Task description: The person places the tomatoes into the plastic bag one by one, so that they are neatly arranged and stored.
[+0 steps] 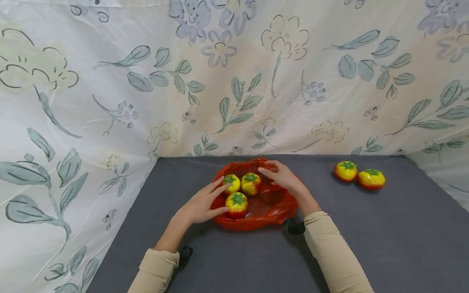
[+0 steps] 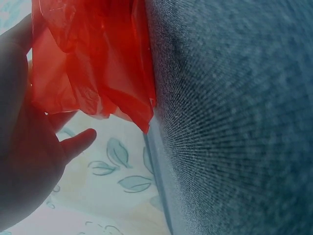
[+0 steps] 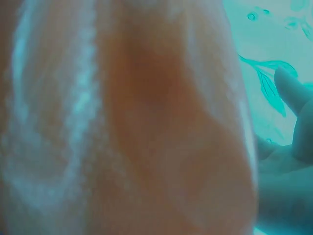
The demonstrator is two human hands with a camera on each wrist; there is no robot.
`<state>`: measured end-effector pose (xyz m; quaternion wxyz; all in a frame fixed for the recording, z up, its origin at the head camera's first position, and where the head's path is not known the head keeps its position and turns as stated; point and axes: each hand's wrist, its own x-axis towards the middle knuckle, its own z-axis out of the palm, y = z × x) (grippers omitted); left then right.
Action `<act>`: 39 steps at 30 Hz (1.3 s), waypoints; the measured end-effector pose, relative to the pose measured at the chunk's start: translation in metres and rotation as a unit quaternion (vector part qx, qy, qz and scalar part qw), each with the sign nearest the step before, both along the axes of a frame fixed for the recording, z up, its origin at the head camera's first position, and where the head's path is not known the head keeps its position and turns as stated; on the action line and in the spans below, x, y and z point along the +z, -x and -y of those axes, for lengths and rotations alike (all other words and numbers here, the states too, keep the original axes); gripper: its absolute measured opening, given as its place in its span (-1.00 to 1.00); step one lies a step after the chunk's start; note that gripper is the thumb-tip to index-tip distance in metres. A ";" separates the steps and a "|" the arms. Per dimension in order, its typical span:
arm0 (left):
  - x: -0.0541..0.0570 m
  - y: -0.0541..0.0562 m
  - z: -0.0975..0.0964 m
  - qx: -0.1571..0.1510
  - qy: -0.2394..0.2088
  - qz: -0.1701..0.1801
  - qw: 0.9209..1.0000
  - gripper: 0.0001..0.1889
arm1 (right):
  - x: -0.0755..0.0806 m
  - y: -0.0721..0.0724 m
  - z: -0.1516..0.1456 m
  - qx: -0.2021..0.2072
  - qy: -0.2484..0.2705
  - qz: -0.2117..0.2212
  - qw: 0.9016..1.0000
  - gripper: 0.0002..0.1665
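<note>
Three fruits (image 1: 237, 206) in one red bag (image 1: 253, 224), two more fruits (image 1: 345, 172) at right on the table (image 1: 366, 236).
I see the bag mouth-up, its longer axis running left to right, all five green tops upward; the left hand (image 1: 199, 206) spreads wide at its left side, the right hand (image 1: 286, 179) reaches over its right rim, thumb apart.

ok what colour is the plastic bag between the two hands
The plastic bag is red, seen best in the head view.

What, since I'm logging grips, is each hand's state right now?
Left hand: open, partly over fruit.
Right hand: open, over the bag's far side.
</note>
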<state>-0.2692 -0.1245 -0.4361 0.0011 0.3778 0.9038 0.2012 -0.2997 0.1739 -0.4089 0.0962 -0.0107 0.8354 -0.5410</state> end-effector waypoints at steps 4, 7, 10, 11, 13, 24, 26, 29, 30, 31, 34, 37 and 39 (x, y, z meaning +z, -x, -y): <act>0.000 0.000 0.000 0.002 0.001 0.002 1.000 -0.24 | 0.000 -0.001 -0.007 -0.005 0.039 -0.003 0.999 -0.18; 0.000 -0.001 0.000 0.003 0.002 0.002 1.000 -0.24 | 0.000 -0.003 -0.012 -0.003 0.064 -0.007 0.998 -0.22; 0.000 -0.001 0.000 0.004 0.003 0.002 1.000 -0.24 | 0.000 -0.004 -0.017 -0.002 0.088 -0.015 0.996 -0.24; 0.000 -0.001 0.000 0.004 0.003 0.001 1.000 -0.24 | 0.001 -0.005 -0.019 -0.003 0.097 -0.021 0.995 -0.24; 0.000 -0.002 -0.001 0.004 0.004 0.001 1.000 -0.24 | 0.002 -0.005 -0.023 -0.008 0.115 -0.034 0.993 -0.24; -0.001 -0.001 -0.001 0.004 0.002 0.001 1.000 -0.24 | 0.012 -0.012 -0.043 -0.060 0.215 -0.076 0.972 -0.21; -0.001 -0.001 -0.001 0.004 0.001 0.002 1.000 -0.23 | 0.014 -0.013 -0.047 -0.072 0.231 -0.080 0.967 -0.20; -0.002 -0.001 -0.001 0.003 0.000 0.002 1.000 -0.23 | 0.016 -0.014 -0.053 -0.090 0.256 -0.089 0.958 -0.20; -0.002 -0.001 -0.001 0.003 0.001 0.002 1.000 -0.23 | 0.017 -0.014 -0.055 -0.097 0.263 -0.092 0.956 -0.21; -0.002 -0.001 -0.001 0.002 0.001 0.002 1.000 -0.23 | 0.017 -0.014 -0.058 -0.102 0.273 -0.094 0.952 -0.23; -0.002 0.000 -0.001 0.002 0.001 0.002 1.000 -0.23 | 0.019 -0.015 -0.068 -0.108 0.304 -0.100 0.941 -0.34; -0.002 0.000 -0.001 0.001 0.001 0.000 1.000 -0.23 | 0.019 -0.016 -0.077 -0.105 0.342 -0.100 0.928 -0.47; -0.002 -0.001 -0.001 0.002 0.002 0.000 1.000 -0.24 | 0.019 -0.017 -0.083 -0.103 0.364 -0.097 0.921 -0.53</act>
